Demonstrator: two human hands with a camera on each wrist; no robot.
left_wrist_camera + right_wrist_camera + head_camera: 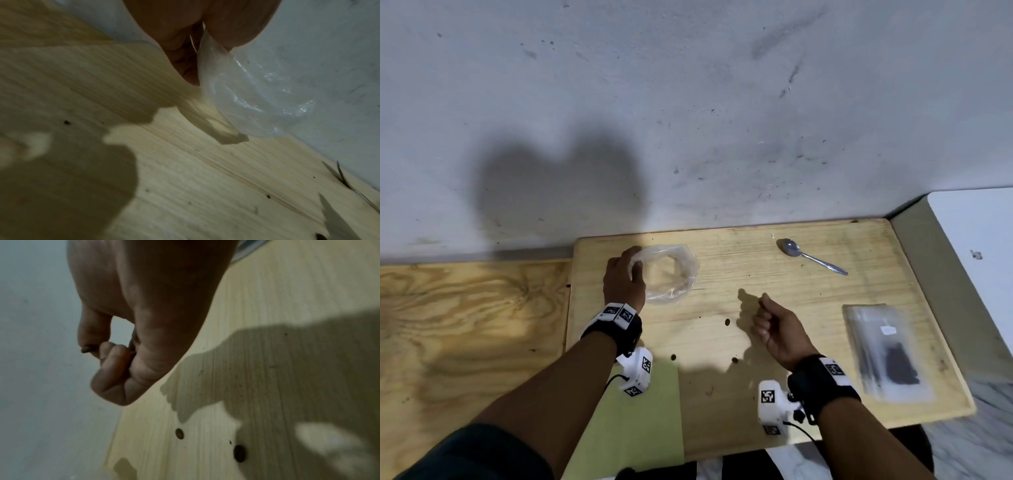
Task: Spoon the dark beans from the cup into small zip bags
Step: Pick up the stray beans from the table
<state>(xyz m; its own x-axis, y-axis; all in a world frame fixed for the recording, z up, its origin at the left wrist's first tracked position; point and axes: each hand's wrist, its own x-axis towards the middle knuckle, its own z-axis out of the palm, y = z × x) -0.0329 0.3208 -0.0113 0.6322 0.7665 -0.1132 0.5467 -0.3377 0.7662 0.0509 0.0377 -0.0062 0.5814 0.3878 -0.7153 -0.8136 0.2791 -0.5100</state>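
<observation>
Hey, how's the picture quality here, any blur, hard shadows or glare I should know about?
Head view: sharp, hard hand shadows fall on the wooden board and wall. Left wrist view: soft and blurred, glare streaks on the clear plastic cup that the left hand grips. Right wrist view: dim, the right hand slightly blurred, pinching a dark bean.

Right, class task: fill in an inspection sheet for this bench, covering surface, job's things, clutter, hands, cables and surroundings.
Surface: pale wooden board, speckled; green sheet at near edge.
Job's things: clear cup, no beans visible inside; spoon lying far right; zip bags stacked right, one holding dark beans.
Clutter: loose beans scattered mid-board.
Hands: left hand grips cup rim; right hand pinches a dark bean.
Cables: black leads at wrist cameras.
Surroundings: scuffed white wall; plywood to left.
</observation>
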